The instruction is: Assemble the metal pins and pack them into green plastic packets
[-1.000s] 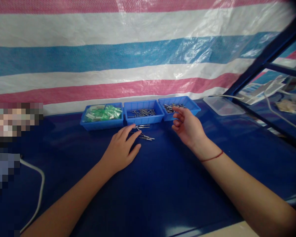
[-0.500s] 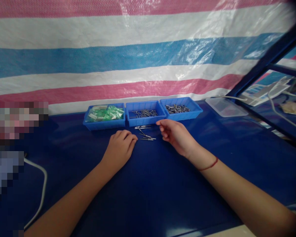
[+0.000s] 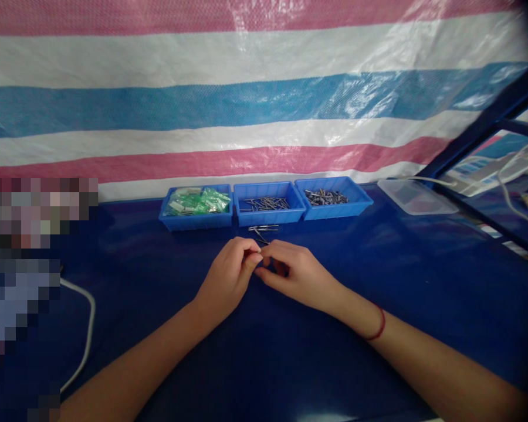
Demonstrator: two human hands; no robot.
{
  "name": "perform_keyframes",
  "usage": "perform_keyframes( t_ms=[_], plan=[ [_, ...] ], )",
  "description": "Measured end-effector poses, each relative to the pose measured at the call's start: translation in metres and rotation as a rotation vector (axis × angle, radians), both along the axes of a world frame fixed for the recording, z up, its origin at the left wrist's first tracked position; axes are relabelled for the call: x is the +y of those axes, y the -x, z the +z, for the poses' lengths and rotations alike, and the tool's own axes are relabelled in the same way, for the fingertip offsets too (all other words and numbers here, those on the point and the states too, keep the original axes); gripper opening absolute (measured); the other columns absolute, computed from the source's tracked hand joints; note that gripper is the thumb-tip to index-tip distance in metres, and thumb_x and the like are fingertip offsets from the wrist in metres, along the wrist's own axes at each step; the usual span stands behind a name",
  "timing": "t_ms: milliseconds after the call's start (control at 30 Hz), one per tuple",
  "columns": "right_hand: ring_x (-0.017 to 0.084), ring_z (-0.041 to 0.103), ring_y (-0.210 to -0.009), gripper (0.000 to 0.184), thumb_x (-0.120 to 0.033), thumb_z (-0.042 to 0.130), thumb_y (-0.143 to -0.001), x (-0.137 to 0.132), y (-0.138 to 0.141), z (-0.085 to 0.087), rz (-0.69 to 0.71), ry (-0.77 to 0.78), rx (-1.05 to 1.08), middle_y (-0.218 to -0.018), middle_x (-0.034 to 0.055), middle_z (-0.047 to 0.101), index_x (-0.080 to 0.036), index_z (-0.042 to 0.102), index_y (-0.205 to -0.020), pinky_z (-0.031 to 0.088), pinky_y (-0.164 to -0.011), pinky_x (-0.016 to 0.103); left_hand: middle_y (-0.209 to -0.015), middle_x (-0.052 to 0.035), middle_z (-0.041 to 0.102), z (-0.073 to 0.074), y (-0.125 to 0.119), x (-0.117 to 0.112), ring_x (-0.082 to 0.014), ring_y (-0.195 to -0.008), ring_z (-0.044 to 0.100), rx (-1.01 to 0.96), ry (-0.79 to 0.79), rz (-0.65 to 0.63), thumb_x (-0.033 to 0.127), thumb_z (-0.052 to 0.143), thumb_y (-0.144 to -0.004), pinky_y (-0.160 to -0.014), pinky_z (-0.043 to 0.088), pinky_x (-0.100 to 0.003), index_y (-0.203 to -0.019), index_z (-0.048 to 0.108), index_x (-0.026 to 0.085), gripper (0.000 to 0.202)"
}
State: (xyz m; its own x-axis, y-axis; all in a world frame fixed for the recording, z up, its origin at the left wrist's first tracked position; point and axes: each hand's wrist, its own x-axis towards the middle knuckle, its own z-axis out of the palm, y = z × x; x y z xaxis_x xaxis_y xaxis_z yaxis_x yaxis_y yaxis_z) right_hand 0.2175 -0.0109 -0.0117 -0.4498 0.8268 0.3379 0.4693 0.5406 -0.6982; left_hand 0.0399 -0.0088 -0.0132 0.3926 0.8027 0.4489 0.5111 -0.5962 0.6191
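My left hand (image 3: 229, 272) is closed in a pinch in the middle of the head view, thumb against index finger. What it pinches, if anything, is too small to make out. Right beside its fingertips is my right hand (image 3: 305, 272), fingers curved and thumb a little apart from them, with nothing visible between. Just beyond the hands, several thin silvery rivets (image 3: 264, 228) lie loose on the dark blue table, some partly covered by my fingers. Behind them stands a blue bin (image 3: 270, 219) of long-stemmed rivets.
A left blue bin (image 3: 196, 222) holds green and clear plastic packets; a right bin (image 3: 339, 210) holds small dark metal pieces. Farther right lies a clear plastic lid (image 3: 416, 196). A white cable (image 3: 90, 316) curves along the left, near a blurred-out area. Striped sheeting (image 3: 246, 105) hangs behind.
My right hand has come left and nearer to me, meeting my left fingertips. My left hand has lifted slightly and turned into a pinch. Fewer loose rivets show beyond the hands.
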Motion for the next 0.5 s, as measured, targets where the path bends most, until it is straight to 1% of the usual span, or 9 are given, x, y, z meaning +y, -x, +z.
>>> perform_keyframes(
  t_ms=[33,100,200,300,400,500],
  plan=[
    [0.01,0.047,-0.057,0.001,-0.019,0.062,-0.08,-0.001,0.001,-0.001,0.001,-0.002,0.013,-0.072,-0.0008,0.055,-0.019,0.061,-0.079,0.038,-0.055,0.023,-0.088,-0.0028,0.061,0.001,-0.001,-0.003,-0.0162,-0.084,0.059,-0.022,0.007,-0.006,0.025,0.043,-0.095,-0.077,0.047,-0.029,-0.093,0.051,0.02,0.01],
    [0.01,0.047,-0.057,0.009,-0.021,0.061,-0.083,-0.002,0.002,-0.001,0.008,0.009,0.059,-0.072,-0.0001,0.055,-0.019,0.06,-0.074,0.038,-0.054,0.023,-0.087,-0.0021,0.062,0.002,-0.002,-0.007,-0.0154,-0.083,0.06,-0.078,0.024,-0.013,0.024,0.046,-0.094,-0.077,0.047,-0.029,-0.091,0.052,0.021,0.008],
    [0.011,0.051,-0.061,0.014,-0.027,0.058,-0.087,-0.001,0.002,0.0,0.015,0.04,0.13,-0.074,0.002,0.06,-0.02,0.065,-0.077,0.04,-0.055,0.025,-0.09,-0.002,0.064,0.0,-0.003,-0.008,-0.0149,-0.084,0.062,-0.192,0.082,0.007,0.025,0.048,-0.094,-0.077,0.049,-0.029,-0.094,0.053,0.021,0.006],
    [0.013,0.055,-0.065,0.012,-0.029,0.06,-0.086,0.001,0.0,0.003,-0.052,0.072,0.211,-0.079,0.004,0.063,-0.02,0.068,-0.083,0.041,-0.056,0.027,-0.096,-0.0037,0.063,-0.004,-0.001,-0.003,-0.0162,-0.09,0.062,-0.274,0.128,0.074,0.027,0.048,-0.093,-0.081,0.049,-0.03,-0.097,0.054,0.021,0.009],
    [0.015,0.057,-0.069,0.01,-0.029,0.063,-0.083,0.002,0.0,0.004,-0.162,0.107,0.322,-0.082,0.0052,0.065,-0.02,0.068,-0.082,0.043,-0.058,0.028,-0.093,-0.0041,0.062,-0.007,0.002,0.001,-0.0162,-0.087,0.061,-0.261,0.2,0.11,0.03,0.046,-0.094,-0.079,0.049,-0.03,-0.096,0.054,0.019,0.014],
    [0.015,0.058,-0.07,0.01,-0.031,0.066,-0.081,0.003,0.001,0.004,-0.219,0.141,0.417,-0.081,0.0045,0.065,-0.021,0.067,-0.082,0.045,-0.058,0.028,-0.087,-0.0028,0.06,-0.007,0.002,0.002,-0.0156,-0.082,0.058,-0.195,0.247,0.084,0.032,0.042,-0.096,-0.076,0.047,-0.03,-0.093,0.054,0.019,0.018]
  ],
)
